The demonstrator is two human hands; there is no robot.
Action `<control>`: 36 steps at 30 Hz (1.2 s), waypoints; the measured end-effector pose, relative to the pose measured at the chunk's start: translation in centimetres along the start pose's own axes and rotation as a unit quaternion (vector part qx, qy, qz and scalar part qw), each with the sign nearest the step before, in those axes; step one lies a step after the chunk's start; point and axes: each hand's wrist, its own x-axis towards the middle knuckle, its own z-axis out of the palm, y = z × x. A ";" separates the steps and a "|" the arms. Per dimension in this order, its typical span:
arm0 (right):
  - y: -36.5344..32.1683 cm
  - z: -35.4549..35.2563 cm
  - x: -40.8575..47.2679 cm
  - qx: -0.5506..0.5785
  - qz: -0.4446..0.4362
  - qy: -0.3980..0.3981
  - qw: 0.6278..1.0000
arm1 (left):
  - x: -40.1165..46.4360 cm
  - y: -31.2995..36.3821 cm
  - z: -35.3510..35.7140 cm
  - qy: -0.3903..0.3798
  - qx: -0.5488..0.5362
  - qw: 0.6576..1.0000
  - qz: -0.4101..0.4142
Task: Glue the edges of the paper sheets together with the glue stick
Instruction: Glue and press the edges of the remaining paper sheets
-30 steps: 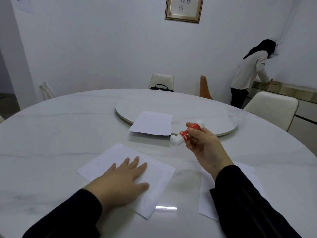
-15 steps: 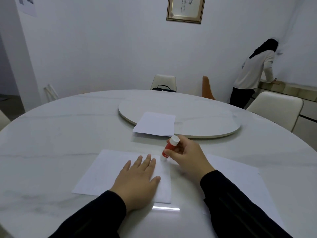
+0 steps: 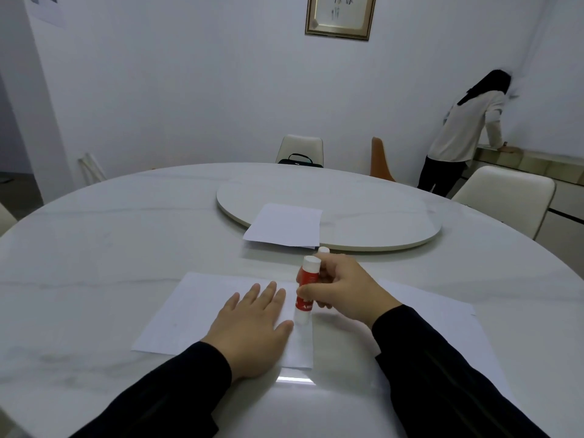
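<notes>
A white paper sheet (image 3: 189, 314) lies on the table in front of me. My left hand (image 3: 252, 330) rests flat on its right half, fingers spread. My right hand (image 3: 344, 287) grips a red and white glue stick (image 3: 306, 290), held nearly upright with its lower end on the sheet's right edge. A small white cap (image 3: 323, 249) shows just behind my right fingers. A second white sheet (image 3: 442, 317) lies to the right, partly under my right forearm. A third sheet (image 3: 286, 226) sits farther off, overlapping the turntable's edge.
The round white marble table (image 3: 94, 248) carries a raised round turntable (image 3: 379, 222) in its middle. Pale chairs (image 3: 505, 197) stand around it, one with a black bag (image 3: 300, 161). A person (image 3: 464, 134) stands at the far right by a counter.
My right hand brought the glue stick down from mid-air onto the sheet's right edge and drew it toward me. The left hand slid right on the sheet, which turned square to me.
</notes>
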 end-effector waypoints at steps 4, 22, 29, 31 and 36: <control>-0.4 -0.4 -0.4 0.017 0.016 -0.084 0.996 | 0.1 -0.2 -0.3 -0.007 -0.012 1.000 0.009; 0.4 -3.5 -0.4 0.487 0.009 0.147 0.861 | 0.2 -1.8 -2.7 -0.002 0.091 0.994 -0.055; 0.7 -2.8 0.3 0.370 0.026 0.224 0.901 | -1.1 -2.1 -2.0 -0.026 0.107 0.993 -0.047; 0.8 -2.4 0.2 0.302 0.025 0.228 0.925 | -0.5 -0.3 -2.0 0.007 0.164 0.984 -0.075; 0.7 -1.4 -0.1 0.190 0.010 0.196 0.962 | 1.3 -2.7 -2.2 -0.031 0.063 0.994 0.081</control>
